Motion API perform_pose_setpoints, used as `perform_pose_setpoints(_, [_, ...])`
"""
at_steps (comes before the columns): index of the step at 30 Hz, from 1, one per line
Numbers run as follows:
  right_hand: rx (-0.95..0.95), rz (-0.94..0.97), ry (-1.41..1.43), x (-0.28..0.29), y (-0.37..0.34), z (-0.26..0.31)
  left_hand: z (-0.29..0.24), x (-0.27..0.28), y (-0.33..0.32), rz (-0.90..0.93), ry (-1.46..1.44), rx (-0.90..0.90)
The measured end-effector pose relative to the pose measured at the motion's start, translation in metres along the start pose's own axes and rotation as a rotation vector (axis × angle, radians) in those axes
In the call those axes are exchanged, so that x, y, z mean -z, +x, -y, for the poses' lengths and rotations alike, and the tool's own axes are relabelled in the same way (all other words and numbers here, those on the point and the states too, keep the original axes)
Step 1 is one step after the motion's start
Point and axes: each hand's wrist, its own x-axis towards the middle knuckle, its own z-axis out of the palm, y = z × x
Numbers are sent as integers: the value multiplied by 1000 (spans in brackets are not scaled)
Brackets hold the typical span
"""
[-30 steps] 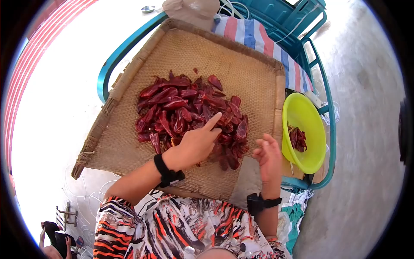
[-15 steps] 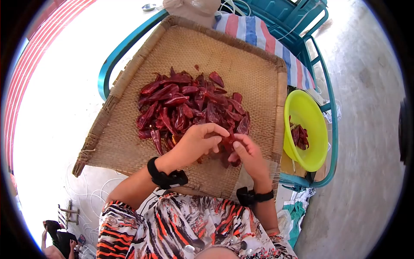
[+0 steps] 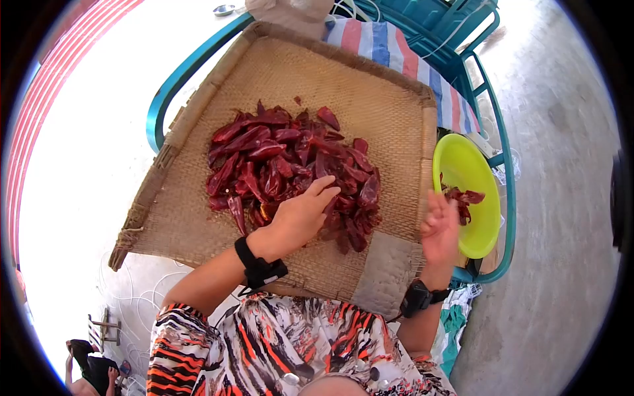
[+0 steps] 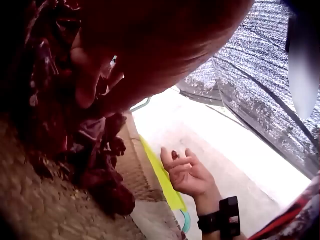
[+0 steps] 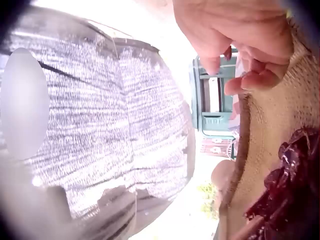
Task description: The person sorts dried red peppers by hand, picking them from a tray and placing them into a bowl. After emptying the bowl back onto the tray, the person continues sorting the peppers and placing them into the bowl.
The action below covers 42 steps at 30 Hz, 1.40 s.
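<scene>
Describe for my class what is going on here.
A person is handling a heap of red peppers on a woven tray. The left hand is at the near side of the heap; whether its fingers grip a pepper is unclear. The right hand is at the side of the yellow bowl, fingers loosely bent. A few peppers show in or over the bowl, far fewer than on the tray.

red chilies (image 3: 267, 152) heaped on tray (image 3: 330, 66)
</scene>
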Motion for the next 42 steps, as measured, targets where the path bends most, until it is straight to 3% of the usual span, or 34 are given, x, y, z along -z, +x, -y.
perform_pose_setpoints(1, [-53, 16, -77, 1, 3, -2, -2, 0, 1, 14, 24, 37])
perform_pose_setpoints(4, [-56, 98, -735, -32, 2, -22, -10, 1, 1, 47, 74, 109])
perform_pose_setpoints(10, [332, 183, -1184, -43, 33, -78, -7, 2, 0, 19, -34, -62])
perform_pose_setpoints(12, [161, 187, -1022, -46, 28, -74, -5, 2, -2, 23, -25, -99])
perform_pose_setpoints(16, [-151, 260, -785, -41, 15, -55, -4, 6, -5, -75, -252, 28])
perform_pose_setpoints(19, [-66, 198, -722, -32, 4, -30, -5, 11, -5, -123, -560, 156])
perform_pose_setpoints(22, [172, 115, -265, -4, 10, -3, -2, 15, -6, -45, -855, 238])
perform_pose_setpoints(25, [96, -139, 29, -6, -1, 14, 5, 12, -5, 0, -973, 298])
perform_pose_setpoints(26, [8, -63, -61, 9, 1, 6, 6, 11, -4, 6, -994, 289])
perform_pose_setpoints(29, [-28, 114, -681, -60, -49, -21, 9, 9, -2, 36, -1048, 273])
perform_pose_setpoints(32, [-67, 375, -785, -67, -51, -54, 11, 8, -3, 89, -1123, 294])
perform_pose_setpoints(37, [-116, 344, -668, -60, -52, -65, 19, 7, -2, 203, -1338, 335])
perform_pose_setpoints(41, [-58, 149, -536, -32, -43, -38, 16, 8, -4, 98, -1242, 350])
perform_pose_setpoints(42, [15, 95, -349, -17, -34, -28, 18, 8, -4, 92, -1235, 348])
